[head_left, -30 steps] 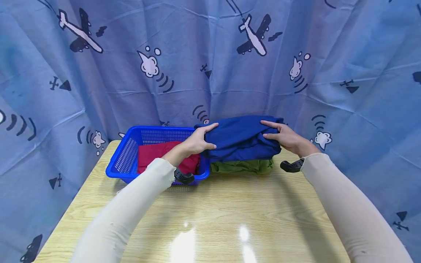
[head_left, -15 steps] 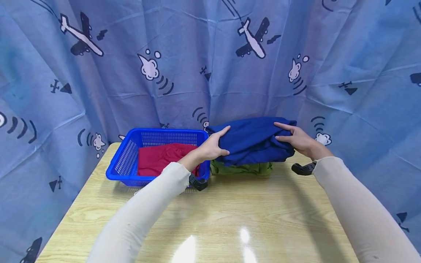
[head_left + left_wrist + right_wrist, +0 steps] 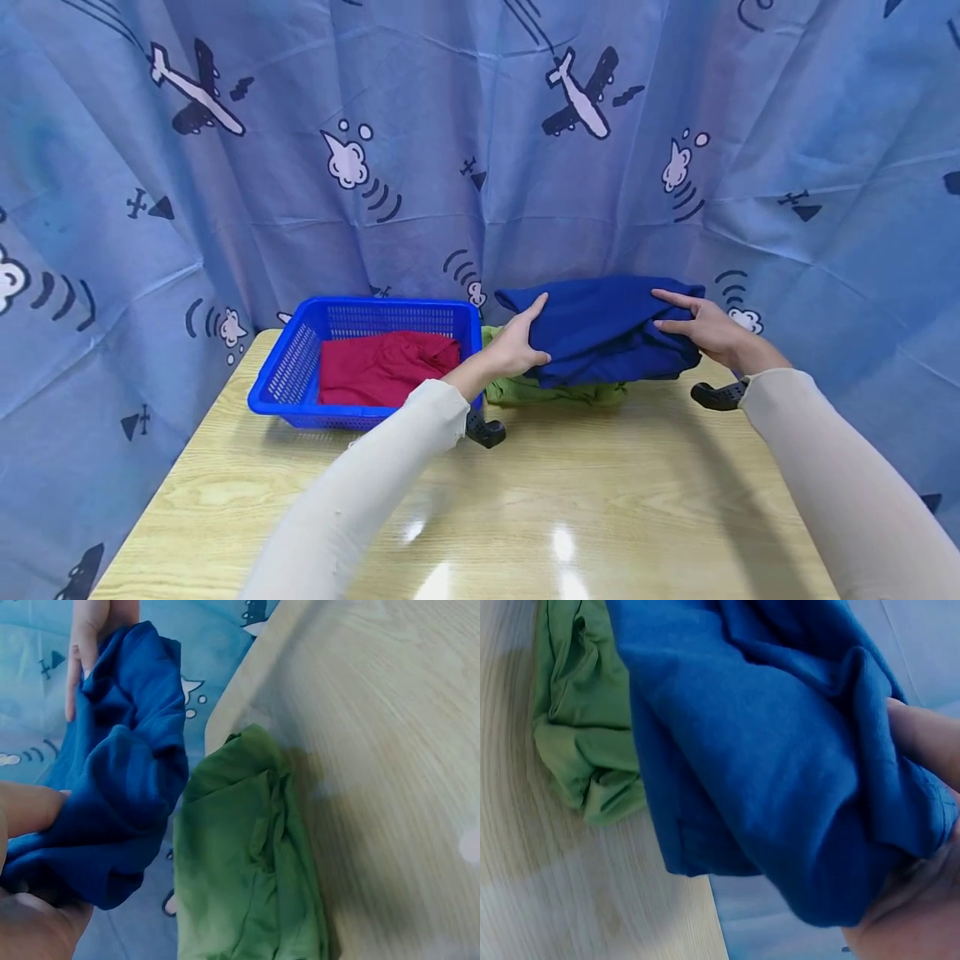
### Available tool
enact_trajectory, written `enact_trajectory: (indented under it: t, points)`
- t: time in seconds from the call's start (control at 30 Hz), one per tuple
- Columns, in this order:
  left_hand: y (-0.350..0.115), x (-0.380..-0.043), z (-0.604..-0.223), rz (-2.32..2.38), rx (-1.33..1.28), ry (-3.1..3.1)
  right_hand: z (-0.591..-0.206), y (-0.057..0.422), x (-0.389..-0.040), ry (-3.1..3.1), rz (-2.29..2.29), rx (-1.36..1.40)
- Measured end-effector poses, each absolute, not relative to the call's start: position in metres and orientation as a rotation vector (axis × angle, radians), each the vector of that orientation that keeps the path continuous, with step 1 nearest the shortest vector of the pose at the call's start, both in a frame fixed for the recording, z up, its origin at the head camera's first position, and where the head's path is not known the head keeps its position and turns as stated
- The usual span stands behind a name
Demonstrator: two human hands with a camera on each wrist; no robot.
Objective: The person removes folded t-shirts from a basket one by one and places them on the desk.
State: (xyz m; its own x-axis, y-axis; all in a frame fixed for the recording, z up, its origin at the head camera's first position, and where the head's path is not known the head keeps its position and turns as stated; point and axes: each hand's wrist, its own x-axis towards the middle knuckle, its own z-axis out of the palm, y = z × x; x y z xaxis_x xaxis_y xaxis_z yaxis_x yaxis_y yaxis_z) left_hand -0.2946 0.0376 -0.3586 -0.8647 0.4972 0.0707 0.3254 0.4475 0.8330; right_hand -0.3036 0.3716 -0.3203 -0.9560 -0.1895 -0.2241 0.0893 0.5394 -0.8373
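A folded dark blue cloth (image 3: 600, 329) is held up between both hands, above a folded green cloth (image 3: 558, 393) on the table. My left hand (image 3: 512, 346) grips its left end, and my right hand (image 3: 708, 329) grips its right end. In the left wrist view, the blue cloth (image 3: 124, 772) hangs clear of the green cloth (image 3: 244, 862), with thumb and fingers on either side of it. The right wrist view shows the blue cloth (image 3: 757, 750) pinched at its edge. Its kind of garment cannot be told.
A blue plastic basket (image 3: 300, 408) stands at the back left of the wooden table (image 3: 600, 500), holding a folded red cloth (image 3: 382, 367). A blue curtain (image 3: 420, 150) printed with airplanes hangs behind the table. The basket sits close to the green cloth's left side.
Both hands have moved to the right with the blue cloth, away from the basket. More of the red cloth and of the green cloth's left side now shows.
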Motion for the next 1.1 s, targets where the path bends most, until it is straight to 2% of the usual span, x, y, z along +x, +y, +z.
enact_trajectory:
  t: [0.3, 0.67, 1.1]
  points:
    - [0.061, -0.292, -0.368, 1.379, 0.678, 2.54, -0.321, 0.387, -0.305, 2.575, -1.307, -0.042]
    - [0.097, -0.293, -0.375, 1.379, 0.762, 2.439, -0.328, 0.42, -0.304, 2.635, -1.141, 0.051]
    - [0.133, -0.288, -0.393, 1.217, 0.671, 2.575, -0.342, 0.449, -0.31, 2.674, -1.009, 0.081]
